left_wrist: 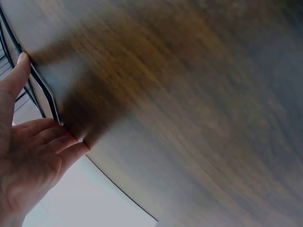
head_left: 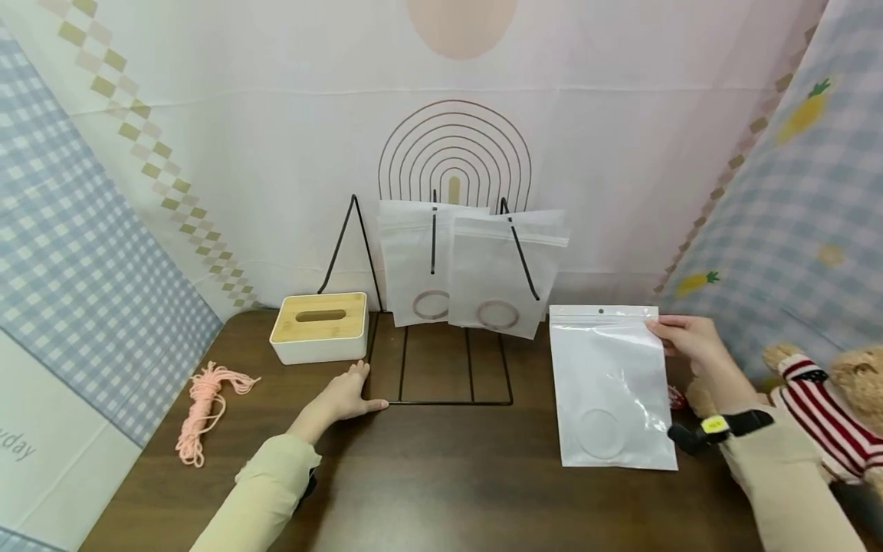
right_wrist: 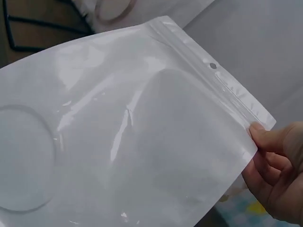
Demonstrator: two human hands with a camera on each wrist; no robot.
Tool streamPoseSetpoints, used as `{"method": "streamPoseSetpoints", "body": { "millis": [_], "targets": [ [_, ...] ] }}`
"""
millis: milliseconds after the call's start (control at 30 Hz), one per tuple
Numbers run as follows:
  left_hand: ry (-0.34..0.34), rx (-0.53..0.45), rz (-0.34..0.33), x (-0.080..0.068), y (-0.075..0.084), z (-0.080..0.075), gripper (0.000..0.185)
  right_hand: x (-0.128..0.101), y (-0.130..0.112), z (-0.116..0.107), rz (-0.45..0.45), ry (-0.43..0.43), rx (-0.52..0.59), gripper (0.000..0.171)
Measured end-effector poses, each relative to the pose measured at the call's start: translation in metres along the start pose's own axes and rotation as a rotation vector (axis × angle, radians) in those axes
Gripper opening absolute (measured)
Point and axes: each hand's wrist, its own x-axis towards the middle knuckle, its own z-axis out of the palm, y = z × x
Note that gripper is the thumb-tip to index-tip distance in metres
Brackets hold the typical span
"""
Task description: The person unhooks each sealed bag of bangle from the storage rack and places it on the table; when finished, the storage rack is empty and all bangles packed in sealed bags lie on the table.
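My right hand [head_left: 693,341] pinches the upper right edge of a white zip-lock bag [head_left: 610,391] between thumb and fingers. A hang hole and zip strip run along its top, and a round outline shows near its bottom. In the right wrist view the bag [right_wrist: 142,123] fills most of the picture. My left hand [head_left: 345,395] rests at the front left corner of a black wire rack [head_left: 448,403], thumb on the front bar and fingers extended by the side bar. Two similar bags, a left bag [head_left: 407,261] and a right bag [head_left: 493,284], hang on the rack's hooks.
A white tissue box [head_left: 320,350] with a wooden lid stands left of the rack. Pink rope [head_left: 203,399] lies near the table's left edge. A teddy bear [head_left: 821,406] in a striped sweater sits at the right. Printed cloth [head_left: 276,138] hangs behind.
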Motion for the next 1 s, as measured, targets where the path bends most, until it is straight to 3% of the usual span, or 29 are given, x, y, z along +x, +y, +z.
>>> {"method": "streamPoseSetpoints", "body": {
  "millis": [67, 100, 167, 200, 367, 767, 1000],
  "targets": [
    [0.002, -0.004, 0.002, 0.0, 0.0, 0.0, 0.087, 0.014, 0.006, 0.009, 0.016, 0.022, -0.052, 0.067],
    [0.005, -0.006, 0.006, 0.0, 0.0, 0.001, 0.086, 0.019, 0.007, 0.015, 0.026, 0.037, -0.073, 0.067],
    [0.008, -0.011, 0.005, 0.0, 0.001, 0.002, 0.087, 0.027, 0.008, 0.025, 0.033, 0.041, -0.105, 0.062],
    [0.01, -0.015, 0.005, 0.0, 0.002, 0.003, 0.087, 0.022, -0.004, 0.033, 0.056, 0.06, -0.176, 0.064],
    [0.016, -0.031, 0.007, 0.0, 0.004, 0.006, 0.086, 0.035, -0.006, 0.049, 0.043, 0.067, -0.248, 0.053],
    [0.014, -0.04, -0.01, 0.001, 0.006, 0.001, 0.086, 0.058, 0.017, 0.055, -0.029, 0.065, -0.317, 0.044],
    [0.014, -0.039, -0.023, 0.0, 0.002, 0.001, 0.085, 0.069, 0.015, 0.065, -0.093, 0.059, -0.365, 0.042]
  ]
}}
